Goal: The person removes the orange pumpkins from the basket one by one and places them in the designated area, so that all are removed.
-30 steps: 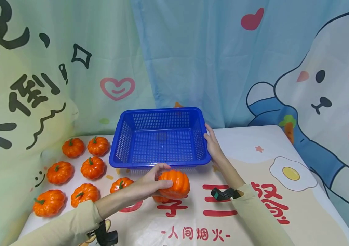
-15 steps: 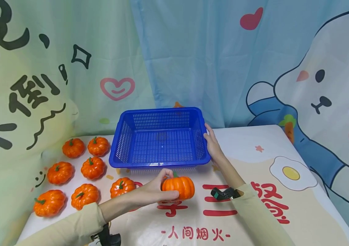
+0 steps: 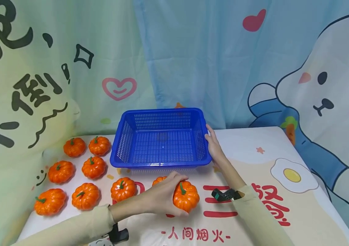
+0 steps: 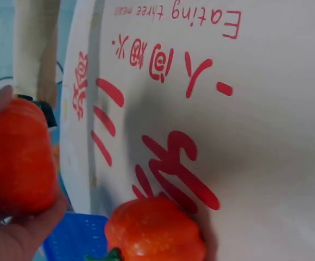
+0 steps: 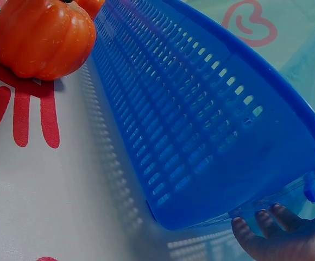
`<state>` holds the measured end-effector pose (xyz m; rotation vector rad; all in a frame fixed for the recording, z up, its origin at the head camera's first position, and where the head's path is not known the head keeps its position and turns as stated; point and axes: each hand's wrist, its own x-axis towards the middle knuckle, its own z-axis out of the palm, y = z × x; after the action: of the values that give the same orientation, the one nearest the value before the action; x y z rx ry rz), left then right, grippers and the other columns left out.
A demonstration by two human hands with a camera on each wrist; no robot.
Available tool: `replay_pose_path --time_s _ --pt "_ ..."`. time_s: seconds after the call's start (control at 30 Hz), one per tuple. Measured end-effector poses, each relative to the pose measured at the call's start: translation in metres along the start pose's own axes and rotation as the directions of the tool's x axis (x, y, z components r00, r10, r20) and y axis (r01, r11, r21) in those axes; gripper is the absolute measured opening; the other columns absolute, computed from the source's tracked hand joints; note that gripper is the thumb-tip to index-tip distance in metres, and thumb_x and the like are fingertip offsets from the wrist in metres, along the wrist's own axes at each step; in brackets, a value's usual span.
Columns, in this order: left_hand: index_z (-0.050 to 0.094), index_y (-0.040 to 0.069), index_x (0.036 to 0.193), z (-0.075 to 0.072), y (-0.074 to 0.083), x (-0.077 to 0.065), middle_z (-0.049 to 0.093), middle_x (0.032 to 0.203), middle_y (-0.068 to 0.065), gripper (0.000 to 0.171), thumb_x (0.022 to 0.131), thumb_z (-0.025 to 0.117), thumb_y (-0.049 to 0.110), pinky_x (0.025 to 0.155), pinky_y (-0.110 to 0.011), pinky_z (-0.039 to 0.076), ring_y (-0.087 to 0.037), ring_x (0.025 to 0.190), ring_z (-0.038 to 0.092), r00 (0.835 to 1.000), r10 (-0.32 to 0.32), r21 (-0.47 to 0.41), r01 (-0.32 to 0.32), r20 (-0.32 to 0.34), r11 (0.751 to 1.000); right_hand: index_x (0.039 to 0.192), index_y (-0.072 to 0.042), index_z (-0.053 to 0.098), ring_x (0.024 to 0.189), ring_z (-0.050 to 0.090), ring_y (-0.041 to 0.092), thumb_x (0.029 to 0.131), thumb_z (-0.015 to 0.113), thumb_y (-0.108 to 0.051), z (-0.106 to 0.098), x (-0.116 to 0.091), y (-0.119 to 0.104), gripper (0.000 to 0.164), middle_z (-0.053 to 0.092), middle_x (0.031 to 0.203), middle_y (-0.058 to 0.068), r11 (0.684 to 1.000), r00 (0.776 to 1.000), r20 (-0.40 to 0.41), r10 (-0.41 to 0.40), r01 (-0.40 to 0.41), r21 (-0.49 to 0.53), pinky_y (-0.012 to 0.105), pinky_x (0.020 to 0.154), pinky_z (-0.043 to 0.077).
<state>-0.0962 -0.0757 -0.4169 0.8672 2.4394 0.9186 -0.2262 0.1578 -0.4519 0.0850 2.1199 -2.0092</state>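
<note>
My left hand (image 3: 162, 196) grips a small orange pumpkin (image 3: 186, 197) between thumb and fingers, in front of the basket. Its green stem faces up toward the head camera; the left wrist view shows the pumpkin's ribbed side (image 4: 21, 157). Behind the left hand, another pumpkin (image 3: 159, 180) is partly hidden. Over at the right end of the blue plastic basket (image 3: 162, 164), my right hand (image 3: 215, 145) holds its rim and wall. Fingertips (image 5: 243, 228) curl against that end in the right wrist view. Nothing lies inside the basket.
Several more pumpkins, among them a near one (image 3: 123, 189) and a far-left one (image 3: 74, 147), stand on the left of the printed tablecloth (image 3: 236, 235). A patterned curtain (image 3: 180, 68) hangs right behind the basket.
My left hand has moved slightly right and toward me with the pumpkin, turning it so the stem now faces the camera. The right hand and basket have stayed put.
</note>
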Motion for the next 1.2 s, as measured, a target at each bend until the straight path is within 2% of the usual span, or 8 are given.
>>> replay_pose_path --time_s 0.07,0.23,0.3,0.4,0.5,0.67,0.9,1.2 --pt "0.04 0.019 0.14 0.002 0.0 0.007 0.044 0.124 0.002 0.089 0.068 0.084 0.05 0.087 -0.02 0.053 -0.008 0.106 0.054 1.0 0.025 0.058 -0.025 0.002 0.998 0.157 -0.027 0.002 0.153 -0.002 0.029 0.106 0.02 -0.025 0.001 -0.003 -0.003 0.054 -0.002 0.166 0.003 1.0 1.0 -0.003 0.004 -0.004 -0.015 0.056 0.123 0.002" --pt "0.041 0.025 0.14 0.004 -0.002 0.026 0.046 0.121 -0.001 0.088 0.068 0.083 0.053 0.082 -0.016 0.051 -0.008 0.101 0.052 0.998 0.032 0.096 -0.037 0.053 0.995 0.157 -0.024 0.003 0.153 -0.002 0.029 0.106 0.02 -0.024 0.001 -0.003 -0.002 0.054 -0.002 0.166 0.004 1.0 1.0 -0.006 -0.005 0.005 -0.021 0.055 0.123 0.002" --pt "0.041 0.028 0.142 0.006 -0.003 0.033 0.049 0.125 0.001 0.087 0.069 0.082 0.053 0.085 -0.019 0.051 -0.009 0.105 0.052 0.996 0.031 0.148 -0.043 0.079 0.988 0.157 -0.024 0.003 0.153 -0.001 0.029 0.106 0.02 -0.024 0.001 -0.002 0.0 0.054 -0.002 0.166 0.004 1.0 1.0 -0.005 -0.005 0.005 -0.021 0.056 0.123 0.002" --pt "0.042 0.029 0.144 0.008 -0.004 0.042 0.052 0.136 0.004 0.087 0.07 0.083 0.051 0.097 -0.03 0.05 -0.013 0.118 0.05 0.992 0.035 0.227 -0.063 0.124 0.972 0.157 -0.025 0.003 0.153 -0.001 0.03 0.106 0.02 -0.025 0.001 -0.003 0.0 0.054 -0.002 0.166 0.004 1.0 1.0 -0.004 -0.001 0.001 -0.02 0.056 0.123 0.003" --pt "0.042 0.026 0.145 0.011 -0.004 0.051 0.051 0.142 0.004 0.088 0.07 0.084 0.047 0.107 -0.037 0.044 -0.016 0.127 0.046 0.987 0.039 0.249 -0.078 0.157 0.965 0.157 -0.026 0.004 0.153 0.001 0.03 0.106 0.021 -0.026 0.001 -0.004 -0.001 0.053 -0.001 0.166 0.004 1.0 1.0 -0.005 0.003 -0.003 -0.018 0.055 0.123 0.004" --pt "0.044 0.022 0.144 0.018 -0.009 0.065 0.053 0.133 0.003 0.09 0.068 0.085 0.047 0.107 -0.033 0.043 -0.013 0.119 0.048 0.983 0.014 0.259 -0.062 0.183 0.964 0.157 -0.026 0.004 0.153 0.004 0.029 0.107 0.021 -0.026 0.001 -0.004 -0.002 0.053 0.0 0.166 0.004 1.0 1.0 -0.008 0.013 -0.013 -0.017 0.054 0.123 0.006" --pt "0.043 0.026 0.141 0.026 -0.013 0.074 0.051 0.128 0.0 0.09 0.065 0.086 0.049 0.103 -0.03 0.045 -0.013 0.114 0.049 0.978 -0.071 0.312 0.006 0.197 0.95 0.157 -0.024 0.004 0.152 0.005 0.03 0.107 0.021 -0.026 0.001 -0.004 -0.003 0.053 0.001 0.165 0.005 1.0 1.0 -0.008 0.004 -0.004 -0.011 0.053 0.123 0.006" --pt "0.038 0.026 0.144 0.025 -0.015 0.073 0.051 0.133 0.0 0.093 0.067 0.085 0.049 0.107 -0.035 0.044 -0.015 0.12 0.049 0.973 -0.093 0.314 0.022 0.213 0.949 0.156 -0.032 0.005 0.153 0.004 0.028 0.106 0.021 -0.029 -0.004 0.015 0.019 0.053 0.001 0.166 0.0 1.0 1.0 -0.018 0.0 -0.001 -0.014 0.054 0.123 0.004"
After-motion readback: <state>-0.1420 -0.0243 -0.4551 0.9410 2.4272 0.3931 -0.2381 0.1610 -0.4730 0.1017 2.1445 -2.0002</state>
